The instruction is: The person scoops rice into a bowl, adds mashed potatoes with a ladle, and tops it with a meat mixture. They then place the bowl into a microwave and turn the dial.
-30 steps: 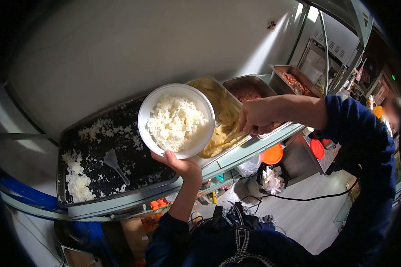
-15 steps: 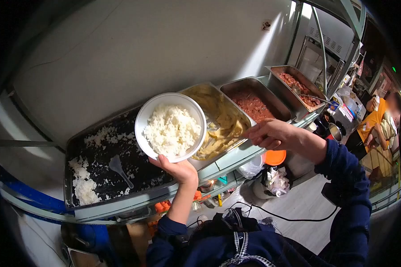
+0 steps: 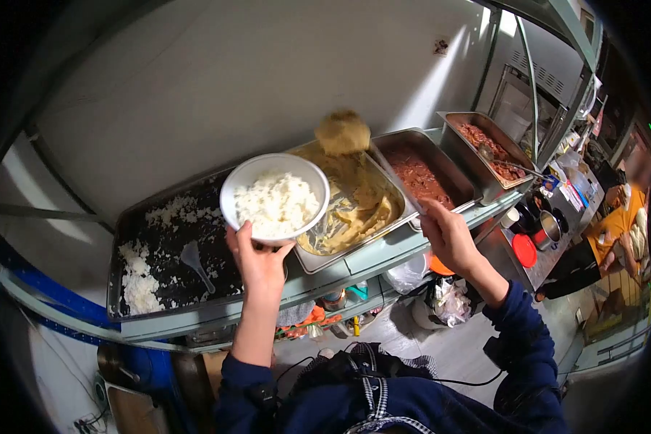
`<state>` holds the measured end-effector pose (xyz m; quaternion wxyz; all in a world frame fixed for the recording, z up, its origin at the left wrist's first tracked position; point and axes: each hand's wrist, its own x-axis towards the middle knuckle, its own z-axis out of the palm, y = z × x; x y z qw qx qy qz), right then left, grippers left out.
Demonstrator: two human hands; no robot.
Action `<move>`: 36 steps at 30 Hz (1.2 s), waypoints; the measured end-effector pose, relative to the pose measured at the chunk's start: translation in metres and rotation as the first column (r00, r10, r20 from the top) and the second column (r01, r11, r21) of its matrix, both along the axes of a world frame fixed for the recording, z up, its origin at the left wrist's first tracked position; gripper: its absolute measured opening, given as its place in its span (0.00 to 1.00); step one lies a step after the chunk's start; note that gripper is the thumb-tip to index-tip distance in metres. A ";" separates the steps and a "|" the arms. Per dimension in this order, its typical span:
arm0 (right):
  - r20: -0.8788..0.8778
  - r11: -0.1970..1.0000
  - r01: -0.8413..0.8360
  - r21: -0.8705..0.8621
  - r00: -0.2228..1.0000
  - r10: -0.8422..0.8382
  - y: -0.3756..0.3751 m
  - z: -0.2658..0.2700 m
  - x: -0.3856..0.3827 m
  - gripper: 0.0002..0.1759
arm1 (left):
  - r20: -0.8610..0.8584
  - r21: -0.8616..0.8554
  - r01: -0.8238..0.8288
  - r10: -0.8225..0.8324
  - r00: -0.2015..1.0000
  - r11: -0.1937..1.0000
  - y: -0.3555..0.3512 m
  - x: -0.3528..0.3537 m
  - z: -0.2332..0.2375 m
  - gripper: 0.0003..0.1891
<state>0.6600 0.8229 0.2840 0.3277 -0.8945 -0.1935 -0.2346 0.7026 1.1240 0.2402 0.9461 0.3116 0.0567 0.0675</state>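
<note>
Tilted in my left hand [image 3: 259, 264] is a white bowl [image 3: 231, 189] of white rice [image 3: 278, 204], over the junction of the black rice tray [image 3: 170, 253] and the metal tray of yellow mash [image 3: 376, 217]. My thumb presses on its near rim. My right hand [image 3: 448, 235] is closed round the thin handle of a serving spoon beside the tray of reddish-brown food [image 3: 417, 170]. A blurred heap of yellow mash [image 3: 343, 133] is raised at the spoon's far end, hiding its head. A translucent paddle [image 3: 195, 264] lies among scattered rice in the black tray.
Another metal pan [image 3: 488, 148] of reddish food with a ladle stands at the far right of the shelf. Below are a bin with crumpled plastic [image 3: 448, 300] and an orange lid [image 3: 441, 266]. Behind at right, a person in orange [image 3: 615, 231] stands near a counter with a red lid [image 3: 524, 250].
A heap of mash has risen from its tray to its far edge. My right hand has shifted slightly. The bowl is tilted more, and my left thumb now lies over its near rim.
</note>
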 end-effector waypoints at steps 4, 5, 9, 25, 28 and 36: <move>-0.125 0.994 0.008 0.109 0.992 0.005 0.013 0.009 0.000 0.18 | -0.053 -0.061 0.141 -0.144 0.988 0.988 -0.019 0.013 0.002 0.35; -0.160 0.983 -0.046 0.179 0.984 0.075 0.020 0.013 -0.003 0.20 | -0.049 -0.115 0.177 -0.184 0.982 0.977 -0.020 0.014 0.002 0.35; -0.033 0.957 -0.088 0.277 0.994 0.101 0.024 -0.013 0.006 0.21 | -0.005 -0.210 0.229 -0.235 0.972 0.951 -0.027 0.020 -0.001 0.37; 0.121 0.947 -0.274 0.170 0.959 0.256 0.031 -0.058 0.040 0.27 | 0.453 0.718 -0.478 0.182 0.873 0.505 -0.031 0.034 -0.038 0.45; 0.251 0.968 -0.212 0.133 0.952 0.174 0.028 -0.061 0.033 0.25 | 0.325 0.483 -0.289 0.137 0.936 0.827 -0.025 0.028 -0.020 0.38; 0.148 0.969 -0.127 0.211 0.984 0.097 0.027 -0.054 0.023 0.20 | 0.043 -0.177 0.182 -0.177 0.983 0.967 -0.032 0.045 -0.024 0.28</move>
